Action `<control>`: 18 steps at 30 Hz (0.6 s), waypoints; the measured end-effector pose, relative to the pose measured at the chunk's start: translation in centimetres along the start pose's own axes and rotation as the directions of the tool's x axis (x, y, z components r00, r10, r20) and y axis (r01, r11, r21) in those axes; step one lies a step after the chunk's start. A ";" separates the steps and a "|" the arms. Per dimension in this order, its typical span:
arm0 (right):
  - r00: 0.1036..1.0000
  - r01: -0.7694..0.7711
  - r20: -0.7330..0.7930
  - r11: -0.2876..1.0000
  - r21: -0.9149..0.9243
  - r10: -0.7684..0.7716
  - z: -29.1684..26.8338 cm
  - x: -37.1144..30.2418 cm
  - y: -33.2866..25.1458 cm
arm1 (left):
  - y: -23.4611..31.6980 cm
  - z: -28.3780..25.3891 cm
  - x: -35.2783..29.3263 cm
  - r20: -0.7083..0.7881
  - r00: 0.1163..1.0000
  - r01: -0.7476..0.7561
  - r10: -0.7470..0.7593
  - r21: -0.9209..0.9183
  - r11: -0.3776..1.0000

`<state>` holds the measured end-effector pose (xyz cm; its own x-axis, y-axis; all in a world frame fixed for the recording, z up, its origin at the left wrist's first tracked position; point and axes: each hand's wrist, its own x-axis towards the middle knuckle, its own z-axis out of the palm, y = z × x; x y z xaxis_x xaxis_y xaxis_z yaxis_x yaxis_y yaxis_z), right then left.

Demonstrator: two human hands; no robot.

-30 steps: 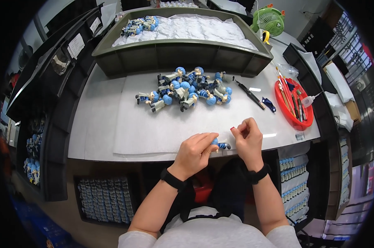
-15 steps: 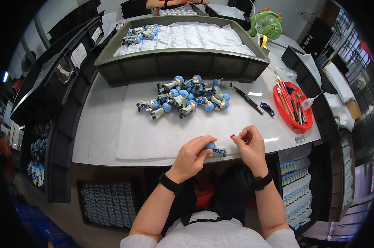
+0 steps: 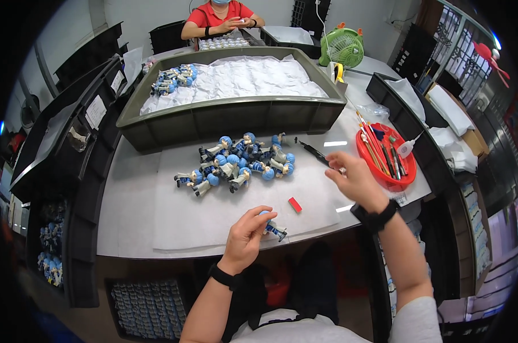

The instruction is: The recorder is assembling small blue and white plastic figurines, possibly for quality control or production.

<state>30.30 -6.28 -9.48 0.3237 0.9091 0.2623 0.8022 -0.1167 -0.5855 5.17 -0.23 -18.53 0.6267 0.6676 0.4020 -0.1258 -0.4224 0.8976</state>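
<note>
Between the thumb and fingers of my left hand (image 3: 244,237) is a small blue-haired figurine (image 3: 277,230), held near the table's front edge with its legs pointing right. My right hand (image 3: 357,180) hovers over the end of a black pen-like tool (image 3: 314,153), thumb and fingers apart. The dark blue piece beside that tool is hidden under this hand. A small red strip (image 3: 294,205) lies on the table between my hands. Beyond them, a heap of similar blue-haired figurines (image 3: 234,164) rests on the white sheet.
A large grey-green tray (image 3: 230,117), lined with white sheeting, holds several figurines at its left. At the right stands a red dish (image 3: 387,182) of brushes and tools. A green fan (image 3: 342,48) and a co-worker in a red shirt (image 3: 244,12) are at the back.
The red strip has left my right hand and lies on the table. My right hand has moved right and away to the black tool. My left hand still holds the figurine. The view has tilted up.
</note>
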 end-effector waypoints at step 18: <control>0.996 -0.050 0.074 0.996 0.079 0.045 1.4 3.2 4.1 | 0.4 -0.2 0.6 0.045 0.999 -0.022 0.017 0.103 0.994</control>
<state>33.92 -3.32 -12.19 0.3212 0.9300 0.1785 0.7426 -0.1303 -0.6570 5.33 0.12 -17.86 0.6583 0.6321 0.4086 -0.0591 -0.4978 0.8653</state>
